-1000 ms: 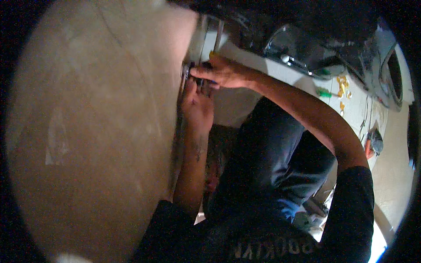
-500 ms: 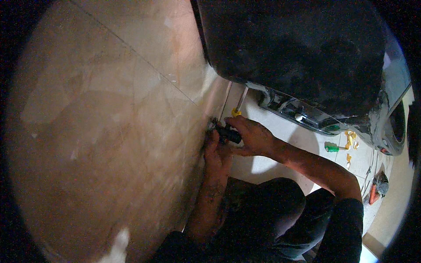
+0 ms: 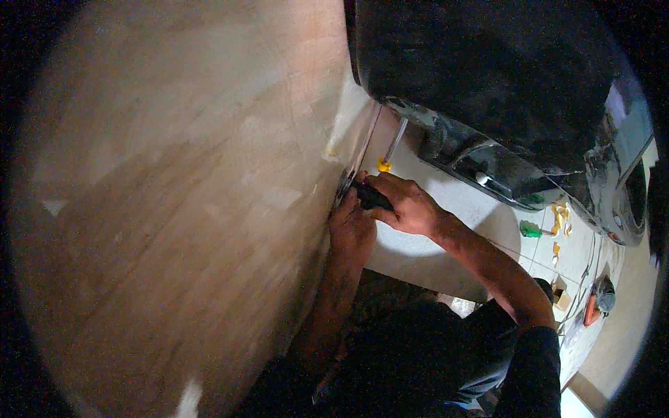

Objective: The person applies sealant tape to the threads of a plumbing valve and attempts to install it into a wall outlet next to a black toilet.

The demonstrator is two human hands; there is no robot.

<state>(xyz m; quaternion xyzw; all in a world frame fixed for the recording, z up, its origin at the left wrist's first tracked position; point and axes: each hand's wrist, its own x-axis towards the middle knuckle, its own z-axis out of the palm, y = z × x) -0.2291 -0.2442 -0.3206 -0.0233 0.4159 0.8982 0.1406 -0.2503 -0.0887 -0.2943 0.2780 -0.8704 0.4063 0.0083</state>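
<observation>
In the head view, the right hand point(image 3: 410, 207) is clamped on a black, rounded object point(image 3: 375, 198), partly hidden (its kind is unclear), by the right edge of a broad, mottled brown panel point(image 3: 174, 209). Whether the left hand point(image 3: 352, 233) grips it, I cannot tell.

A beige panel point(image 3: 174, 174) bars the frame's left half, a bulky dark body point(image 3: 481, 63) its upper right. Between them, right of centre, a hand could pass over pale floor point(image 3: 453, 191), skirting a yellow-handled tool point(image 3: 384, 165). Left hand point(image 3: 352, 230) and right hand point(image 3: 411, 203), around a black object point(image 3: 374, 197), block the panel's edge at centre.
</observation>
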